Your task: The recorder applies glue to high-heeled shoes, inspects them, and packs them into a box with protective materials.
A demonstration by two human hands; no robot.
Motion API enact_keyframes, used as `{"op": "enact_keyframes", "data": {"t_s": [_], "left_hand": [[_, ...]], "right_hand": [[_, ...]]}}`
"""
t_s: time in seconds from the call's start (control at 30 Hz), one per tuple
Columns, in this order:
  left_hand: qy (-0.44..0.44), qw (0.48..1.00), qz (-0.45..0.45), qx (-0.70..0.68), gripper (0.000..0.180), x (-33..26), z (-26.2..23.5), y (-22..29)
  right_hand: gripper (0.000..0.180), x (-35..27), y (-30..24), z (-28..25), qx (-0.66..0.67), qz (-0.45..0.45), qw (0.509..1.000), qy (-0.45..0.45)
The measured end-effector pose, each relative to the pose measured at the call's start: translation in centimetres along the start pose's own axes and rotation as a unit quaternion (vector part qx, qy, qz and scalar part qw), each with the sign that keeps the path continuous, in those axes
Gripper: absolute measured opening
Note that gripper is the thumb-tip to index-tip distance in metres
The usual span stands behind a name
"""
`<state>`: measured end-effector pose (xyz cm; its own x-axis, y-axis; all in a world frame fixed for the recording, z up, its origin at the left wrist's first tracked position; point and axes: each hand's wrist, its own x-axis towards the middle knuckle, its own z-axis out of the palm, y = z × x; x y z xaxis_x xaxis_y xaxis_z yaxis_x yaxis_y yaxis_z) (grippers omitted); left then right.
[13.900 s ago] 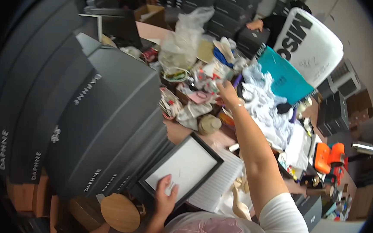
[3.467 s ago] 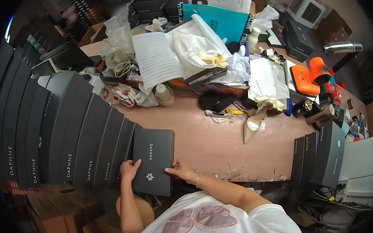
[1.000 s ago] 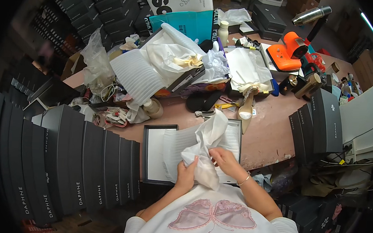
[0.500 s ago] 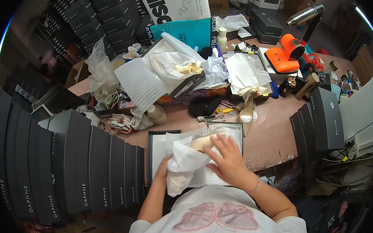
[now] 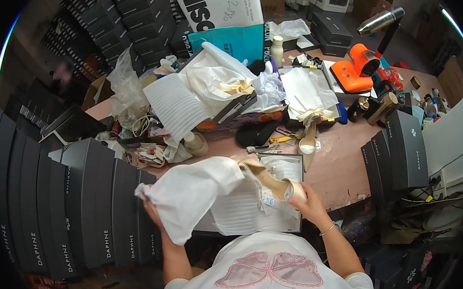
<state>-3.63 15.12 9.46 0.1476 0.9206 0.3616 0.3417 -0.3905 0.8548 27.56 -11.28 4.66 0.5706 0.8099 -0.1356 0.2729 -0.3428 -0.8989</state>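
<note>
My right hand [image 5: 311, 208] is closed round the toe of a beige heeled shoe [image 5: 272, 186], which it holds above an open shoe box [image 5: 297, 224]. A paper tag [image 5: 269, 201] hangs by the shoe. Off to the left, my left hand [image 5: 153, 214] grips the gathered edge of a white wrapping sheet [image 5: 199, 188]; the sheet covers part of its fingers. The sheet's far end reaches the shoe's heel end, and I cannot tell whether they touch. Ribbed white padding [image 5: 236, 212] lies in the box. Beyond the box is another beige shoe [image 5: 308, 142].
Dark shoe boxes stand in a row [image 5: 91, 188] at left and in a stack [image 5: 403, 151] at right. Farther back are open boxes with white paper [image 5: 307, 93], a clear plastic bag [image 5: 125, 91], yellow-handled pliers [image 5: 281, 139] and an orange device with a metal nozzle [image 5: 355, 70].
The white sheet has been drawn left, off the shoe, and spread out. My right hand has moved right and now holds the shoe by its toe.
</note>
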Motion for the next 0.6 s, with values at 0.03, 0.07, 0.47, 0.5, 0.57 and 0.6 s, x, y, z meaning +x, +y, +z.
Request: {"op": "enact_keyframes", "data": {"t_s": [0.03,0.07,0.47,0.5,0.57,0.6], "left_hand": [[0.034,0.991,0.095,0.091,0.042,-0.1,-1.4,0.3],[0.1,0.977,-0.05,-0.18,0.043,-1.0,-1.3,1.0],[-0.35,0.934,0.066,-0.025,0.044,5.4,10.3,3.3],[-0.467,0.883,-0.014,-0.04,0.047,6.8,11.6,4.9],[-0.636,0.739,-0.205,-0.091,0.051,5.5,14.2,4.9],[-0.685,0.648,-0.309,-0.128,0.053,3.5,15.8,3.6]], "right_hand": [[0.054,0.1,-0.8,-0.6,0.061,0.075,0.995,-0.004],[0.052,0.0,-1.0,-0.9,0.119,0.15,0.981,-0.009],[0.05,2.0,-0.9,-3.1,0.219,0.218,0.922,-0.236],[0.052,2.5,-2.1,-3.5,0.186,0.199,0.922,-0.274],[0.06,4.2,-5.0,-4.2,0.099,0.148,0.912,-0.371],[0.061,5.1,-6.1,-3.9,0.068,0.135,0.9,-0.409]]}}
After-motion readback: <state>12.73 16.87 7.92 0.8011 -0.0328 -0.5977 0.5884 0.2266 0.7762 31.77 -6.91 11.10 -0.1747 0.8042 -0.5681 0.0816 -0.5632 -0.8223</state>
